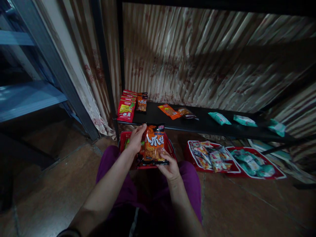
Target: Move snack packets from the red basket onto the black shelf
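Both my hands hold an orange and black snack bag (154,144) above a red basket (170,149) at my knees. My left hand (137,138) grips its left edge near the top. My right hand (170,167) pinches the lower right corner, thumb on the front. Under the bag, other packets in the basket show only in part. On the black shelf (158,119) just beyond, red snack packets (126,108) stand in a row at the left end. Beside them are similar orange and black bags (141,104).
Along the shelf lie an orange packet (169,111), a brown see-through packet (187,113) and green packets (219,118). Two red baskets stand on the floor at right, one with mixed snack packets (209,156), one with green packets (253,164). A metal rack (55,65) rises at left.
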Demonstrator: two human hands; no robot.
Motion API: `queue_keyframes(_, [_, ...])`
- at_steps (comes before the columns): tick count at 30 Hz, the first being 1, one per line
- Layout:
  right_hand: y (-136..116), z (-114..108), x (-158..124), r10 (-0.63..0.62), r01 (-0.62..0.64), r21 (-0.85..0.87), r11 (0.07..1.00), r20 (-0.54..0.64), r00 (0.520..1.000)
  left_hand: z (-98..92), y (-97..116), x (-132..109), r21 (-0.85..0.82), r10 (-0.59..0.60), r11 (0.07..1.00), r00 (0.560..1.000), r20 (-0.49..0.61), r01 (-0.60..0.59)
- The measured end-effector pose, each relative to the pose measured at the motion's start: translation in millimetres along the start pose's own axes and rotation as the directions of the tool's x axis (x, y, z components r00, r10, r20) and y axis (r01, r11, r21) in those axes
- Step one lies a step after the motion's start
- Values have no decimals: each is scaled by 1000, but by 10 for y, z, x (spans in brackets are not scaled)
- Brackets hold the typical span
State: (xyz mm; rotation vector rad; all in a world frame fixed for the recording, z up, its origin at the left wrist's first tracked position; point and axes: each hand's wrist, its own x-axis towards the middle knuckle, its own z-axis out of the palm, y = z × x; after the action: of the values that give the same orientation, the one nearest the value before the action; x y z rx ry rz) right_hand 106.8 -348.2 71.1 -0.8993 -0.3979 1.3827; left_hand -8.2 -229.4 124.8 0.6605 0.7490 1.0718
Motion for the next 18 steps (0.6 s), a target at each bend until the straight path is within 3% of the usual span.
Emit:
queue_keyframes(10, [141, -11, -12, 21, -17, -108, 994, 36, 999, 35, -67, 78, 65, 133, 990, 979, -153, -125])
queue_keyframes(14, [94, 9, 16, 34, -27, -118, 993, 59, 998, 29, -33, 56, 141, 207, 972, 969, -133, -188])
queue_keyframes(16, [-9, 63, 74, -33, 42, -123, 992, 73, 997, 27, -23, 33, 168, 225, 964, 967, -117, -204])
queue_keyframes(18, [-147, 146, 155, -178, 179, -120, 976, 24, 984, 33, -35, 6, 191, 216, 962, 972, -90, -196])
